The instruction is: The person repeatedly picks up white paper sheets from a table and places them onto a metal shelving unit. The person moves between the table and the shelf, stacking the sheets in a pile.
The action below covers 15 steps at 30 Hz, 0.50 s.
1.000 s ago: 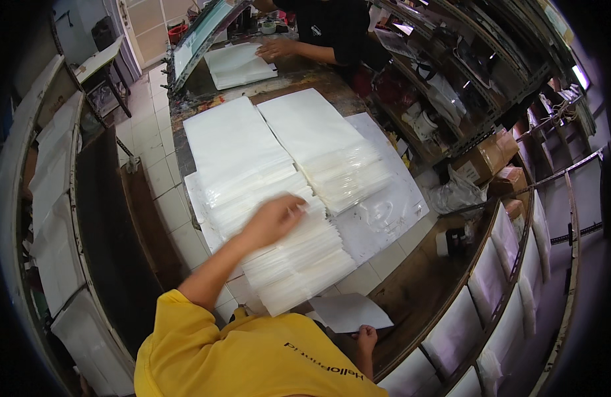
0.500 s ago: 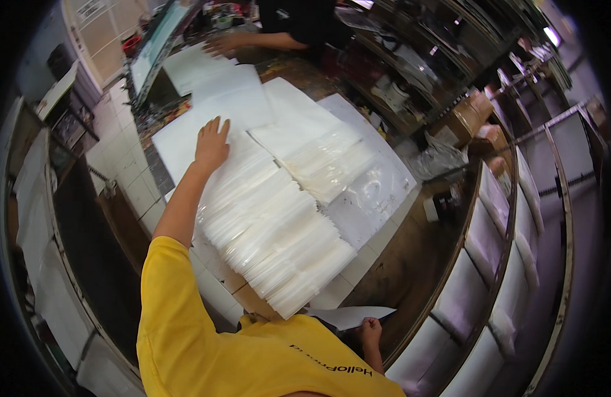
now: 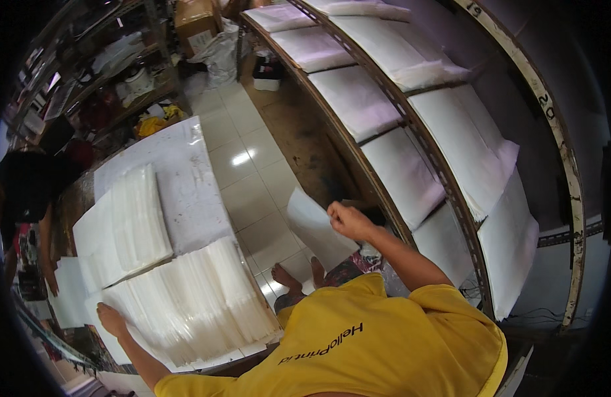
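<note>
White sheet [image 3: 315, 228] gripped in right hand [image 3: 348, 220]; left hand [image 3: 111, 318] flat, open on fanned sheet stack [image 3: 193, 301], table [image 3: 180, 178].

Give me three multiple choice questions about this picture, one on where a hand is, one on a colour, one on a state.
1. Where does the left hand rest?
A. on the fanned stack of clear bags
B. on the floor tiles
C. on a shelf

2. What colour is the shirt?
A. blue
B. yellow
C. white

3. What is the right hand doing?
A. hanging empty
B. lying flat on the table
C. gripping a white sheet

Answers: A, its fingers lie on the stack's edge; B, the shirt is plainly yellow; C, the fingers pinch the sheet's corner.
</note>
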Each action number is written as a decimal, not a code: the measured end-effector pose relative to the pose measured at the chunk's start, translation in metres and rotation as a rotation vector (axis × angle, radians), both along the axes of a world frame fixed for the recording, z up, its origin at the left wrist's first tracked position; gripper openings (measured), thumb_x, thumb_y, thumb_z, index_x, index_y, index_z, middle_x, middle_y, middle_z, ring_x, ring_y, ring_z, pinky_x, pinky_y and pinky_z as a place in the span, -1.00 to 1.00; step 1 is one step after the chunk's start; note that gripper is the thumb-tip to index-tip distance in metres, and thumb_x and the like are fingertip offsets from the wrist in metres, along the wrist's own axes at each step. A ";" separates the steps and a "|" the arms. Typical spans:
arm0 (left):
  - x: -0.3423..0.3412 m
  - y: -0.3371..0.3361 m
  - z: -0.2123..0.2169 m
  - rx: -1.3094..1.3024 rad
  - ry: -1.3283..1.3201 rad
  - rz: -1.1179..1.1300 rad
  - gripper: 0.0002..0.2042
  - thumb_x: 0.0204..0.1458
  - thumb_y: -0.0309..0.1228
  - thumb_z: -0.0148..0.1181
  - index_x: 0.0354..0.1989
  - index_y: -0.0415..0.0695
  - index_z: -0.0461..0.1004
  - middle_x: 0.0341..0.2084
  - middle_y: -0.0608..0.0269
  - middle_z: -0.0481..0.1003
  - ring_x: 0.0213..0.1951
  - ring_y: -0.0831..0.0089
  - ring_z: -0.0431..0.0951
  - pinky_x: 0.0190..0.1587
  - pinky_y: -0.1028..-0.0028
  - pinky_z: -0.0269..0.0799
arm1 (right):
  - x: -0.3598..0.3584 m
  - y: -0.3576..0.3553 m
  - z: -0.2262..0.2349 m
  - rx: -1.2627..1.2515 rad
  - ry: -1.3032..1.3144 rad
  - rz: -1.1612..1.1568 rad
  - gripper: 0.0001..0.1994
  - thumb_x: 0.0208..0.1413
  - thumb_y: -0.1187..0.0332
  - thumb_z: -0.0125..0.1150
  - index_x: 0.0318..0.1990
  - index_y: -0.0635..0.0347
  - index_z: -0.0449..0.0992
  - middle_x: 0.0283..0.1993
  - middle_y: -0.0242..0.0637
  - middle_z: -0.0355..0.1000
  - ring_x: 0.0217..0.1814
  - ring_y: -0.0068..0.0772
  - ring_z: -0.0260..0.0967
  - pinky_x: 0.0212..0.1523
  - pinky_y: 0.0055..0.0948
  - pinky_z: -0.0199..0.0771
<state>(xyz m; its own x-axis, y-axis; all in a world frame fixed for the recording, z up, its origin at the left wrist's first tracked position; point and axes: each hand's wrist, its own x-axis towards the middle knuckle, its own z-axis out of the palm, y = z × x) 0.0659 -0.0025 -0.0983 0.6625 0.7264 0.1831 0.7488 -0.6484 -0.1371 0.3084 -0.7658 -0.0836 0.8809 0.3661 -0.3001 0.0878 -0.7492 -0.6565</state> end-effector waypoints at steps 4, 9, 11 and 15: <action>0.050 -0.031 0.035 0.113 -0.308 -0.312 -0.76 0.30 -0.44 -0.11 -0.03 -0.35 0.39 -0.12 -0.19 0.49 -0.06 -0.07 0.51 -0.01 0.16 0.43 | 0.034 -0.046 0.019 0.284 -0.128 -0.191 -0.82 0.13 0.40 0.18 -0.14 0.22 0.43 -0.33 -0.23 0.51 -0.26 -0.40 0.49 -0.21 -0.40 0.44; 0.123 -0.237 0.147 -0.148 -0.446 -0.517 -0.73 0.31 -0.43 -0.07 0.05 -0.35 0.41 -0.10 -0.16 0.51 -0.09 0.00 0.53 0.00 0.26 0.42 | 0.093 -0.137 0.035 0.294 -0.197 -0.514 -0.80 0.20 0.34 0.18 -0.07 0.19 0.49 -0.26 -0.46 0.42 -0.24 -0.59 0.32 -0.13 -0.54 0.37; 0.150 -0.318 0.164 -0.305 -0.498 -0.585 -0.74 0.29 -0.47 -0.04 0.04 -0.34 0.43 -0.16 -0.08 0.53 -0.16 0.16 0.54 -0.06 0.35 0.42 | 0.102 -0.188 0.025 0.251 -0.276 -0.679 -0.76 0.22 0.30 0.17 -0.02 0.20 0.50 -0.16 -0.38 0.47 -0.19 -0.51 0.37 -0.08 -0.47 0.40; 0.187 -0.467 0.178 -0.561 -0.539 -0.662 -0.73 0.21 -0.63 -0.03 0.06 -0.31 0.45 -0.34 0.15 0.47 -0.41 0.55 0.38 -0.35 0.61 0.30 | 0.093 -0.293 -0.006 0.319 -0.365 -1.006 -0.73 0.19 0.30 0.17 -0.03 0.25 0.50 -0.14 -0.31 0.47 -0.17 -0.43 0.40 -0.09 -0.41 0.43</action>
<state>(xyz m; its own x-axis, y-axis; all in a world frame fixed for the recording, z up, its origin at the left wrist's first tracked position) 0.2527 -0.4694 0.0801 0.8923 0.3172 0.3212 0.0893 -0.8215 0.5632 0.4015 -1.0586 -0.0892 0.8354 -0.5494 0.0174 -0.2373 -0.3890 -0.8901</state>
